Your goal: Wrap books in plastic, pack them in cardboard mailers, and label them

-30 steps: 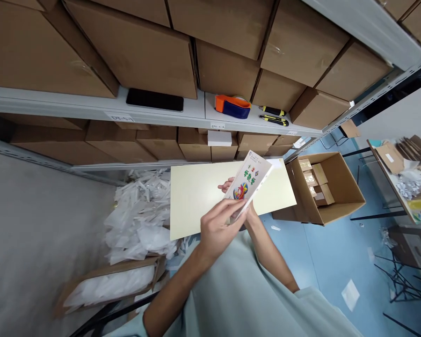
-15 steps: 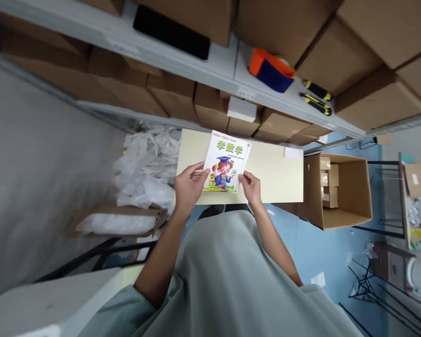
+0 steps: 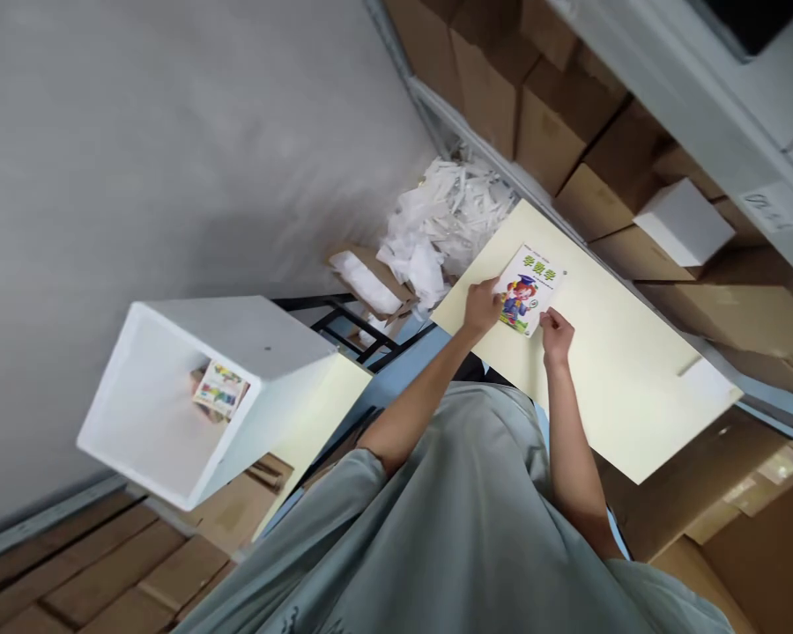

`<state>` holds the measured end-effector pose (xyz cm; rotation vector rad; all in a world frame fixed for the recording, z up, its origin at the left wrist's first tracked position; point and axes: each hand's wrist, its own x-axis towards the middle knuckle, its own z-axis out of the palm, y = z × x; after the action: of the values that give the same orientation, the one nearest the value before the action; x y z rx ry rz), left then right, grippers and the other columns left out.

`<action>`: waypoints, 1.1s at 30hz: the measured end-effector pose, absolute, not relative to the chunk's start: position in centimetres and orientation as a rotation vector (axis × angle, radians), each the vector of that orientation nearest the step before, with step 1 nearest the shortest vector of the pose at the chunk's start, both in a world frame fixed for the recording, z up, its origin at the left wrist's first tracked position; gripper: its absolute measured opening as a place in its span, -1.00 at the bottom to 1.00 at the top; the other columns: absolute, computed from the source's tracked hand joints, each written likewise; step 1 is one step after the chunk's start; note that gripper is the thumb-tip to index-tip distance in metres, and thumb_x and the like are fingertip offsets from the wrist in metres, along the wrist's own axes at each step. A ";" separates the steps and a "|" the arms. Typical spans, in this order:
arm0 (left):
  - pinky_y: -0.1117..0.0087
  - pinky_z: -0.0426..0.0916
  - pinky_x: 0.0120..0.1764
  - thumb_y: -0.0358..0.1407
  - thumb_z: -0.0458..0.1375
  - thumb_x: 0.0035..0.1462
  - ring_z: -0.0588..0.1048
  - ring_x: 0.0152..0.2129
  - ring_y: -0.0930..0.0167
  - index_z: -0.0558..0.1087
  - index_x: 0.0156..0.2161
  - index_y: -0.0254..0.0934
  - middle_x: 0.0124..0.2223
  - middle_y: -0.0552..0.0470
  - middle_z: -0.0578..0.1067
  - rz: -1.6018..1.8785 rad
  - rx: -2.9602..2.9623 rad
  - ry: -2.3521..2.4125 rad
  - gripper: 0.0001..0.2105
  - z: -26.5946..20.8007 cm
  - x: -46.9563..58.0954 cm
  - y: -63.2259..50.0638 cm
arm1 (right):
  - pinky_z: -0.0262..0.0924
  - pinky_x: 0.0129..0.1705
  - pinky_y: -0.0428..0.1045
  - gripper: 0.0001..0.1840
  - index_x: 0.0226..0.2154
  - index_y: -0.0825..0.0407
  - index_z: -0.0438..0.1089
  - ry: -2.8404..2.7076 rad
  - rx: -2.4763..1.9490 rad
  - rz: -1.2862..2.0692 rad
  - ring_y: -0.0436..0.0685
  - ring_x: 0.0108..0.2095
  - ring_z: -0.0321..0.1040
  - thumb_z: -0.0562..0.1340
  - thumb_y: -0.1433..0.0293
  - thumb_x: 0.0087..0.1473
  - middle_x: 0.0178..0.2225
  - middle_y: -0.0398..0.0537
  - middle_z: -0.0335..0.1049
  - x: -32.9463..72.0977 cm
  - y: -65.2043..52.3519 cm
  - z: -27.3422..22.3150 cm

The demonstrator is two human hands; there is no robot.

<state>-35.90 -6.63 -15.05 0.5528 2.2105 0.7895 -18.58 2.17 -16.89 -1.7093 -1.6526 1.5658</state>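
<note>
A thin booklet shows its white cover with green Chinese characters and a cartoon child in a blue graduation cap. My left hand grips its left edge, with the thumb on the cover. At the lower right edge, the fingers of my right hand are pinched on it. The booklet is held over a pale yellow table; whether it touches the surface I cannot tell.
To the left stands a white bin with colourful printed items inside. Past the table's far-left end lies a heap of white plastic scraps. Cardboard boxes fill the shelf behind, where a small white box sits. A large carton is at lower right.
My view has swung to the left and tilted, bringing the white bin into sight. Both hands still hold the booklet, which now appears further right in the picture.
</note>
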 end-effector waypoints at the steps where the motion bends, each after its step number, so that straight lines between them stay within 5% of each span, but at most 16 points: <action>1: 0.03 0.35 0.41 -0.53 0.17 0.30 0.58 0.24 0.07 0.58 0.26 -0.42 0.27 -0.31 0.62 0.788 0.548 2.218 -0.55 -15.6 -35.8 -6.4 | 0.40 -0.13 0.06 -0.49 -0.19 0.17 0.62 -1.587 -1.737 1.588 0.12 -0.28 0.39 0.33 0.05 0.05 -0.35 -0.03 0.56 -18.8 2.4 -17.4; 6: 0.03 0.38 0.39 -0.42 0.15 0.40 0.56 0.27 0.11 0.56 0.27 -0.31 0.30 -0.24 0.61 0.995 0.511 2.195 -0.61 -17.1 -35.4 -7.9 | 0.51 0.02 0.15 -0.39 0.04 0.10 0.61 -1.629 -1.810 1.437 0.16 -0.15 0.53 0.37 0.08 0.04 -0.06 0.11 0.63 -18.6 1.7 -17.6; 12: 0.07 0.43 0.34 -0.22 0.12 0.52 0.58 0.24 0.16 0.60 0.20 -0.18 0.25 -0.16 0.65 1.214 0.215 2.323 -0.69 -18.4 -37.7 -16.1 | 0.54 -0.05 0.13 -0.55 0.03 0.05 0.58 -1.937 -1.618 1.395 0.16 -0.17 0.57 0.33 0.09 0.27 -0.14 0.05 0.63 -24.3 -2.2 -14.8; 18: 0.05 0.50 0.26 -0.27 0.22 0.37 0.65 0.11 0.13 0.66 0.09 -0.25 0.13 -0.19 0.70 1.230 -0.316 2.243 -0.73 -27.4 -42.7 -25.4 | 0.55 -0.05 0.08 -0.69 0.01 -0.05 0.60 -2.447 -1.091 1.438 0.15 -0.16 0.59 0.25 0.14 0.46 -0.10 0.02 0.62 -37.4 -5.9 -16.1; 23: 0.02 0.49 0.28 -0.28 0.27 0.27 0.67 0.05 0.16 0.65 0.02 -0.30 0.07 -0.22 0.71 1.282 -0.585 2.104 -0.74 -37.4 -46.5 -29.6 | 0.52 0.14 0.17 -0.67 0.12 0.01 0.56 -2.979 -0.496 1.538 0.18 -0.16 0.59 0.26 0.19 0.47 -0.08 0.03 0.58 -48.4 -7.4 -26.6; 27: 0.08 0.52 0.24 -0.34 0.27 0.22 0.68 -0.04 0.20 0.65 -0.06 -0.32 -0.03 -0.21 0.72 1.266 -0.772 2.022 -0.78 -43.8 -49.0 -30.5 | 0.45 0.27 0.32 -0.50 0.23 0.17 0.49 -3.302 -0.479 1.445 0.34 0.04 0.61 0.36 0.21 0.40 0.04 0.19 0.52 -54.9 -8.8 -38.1; 33: 0.10 0.52 0.23 -0.36 0.27 0.21 0.70 -0.05 0.20 0.67 -0.09 -0.28 -0.06 -0.16 0.73 1.264 -0.896 1.876 -0.81 -48.8 -48.6 -30.4 | 0.47 0.26 0.35 -0.05 0.63 -0.11 -0.04 -3.860 -0.625 0.807 0.48 0.23 0.54 0.33 0.47 0.36 0.48 0.38 0.16 -62.8 -12.2 -46.8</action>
<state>-48.56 -30.36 -48.77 -0.8955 1.8763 1.2639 -62.77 -12.24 -46.78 -0.6246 -3.8600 0.8068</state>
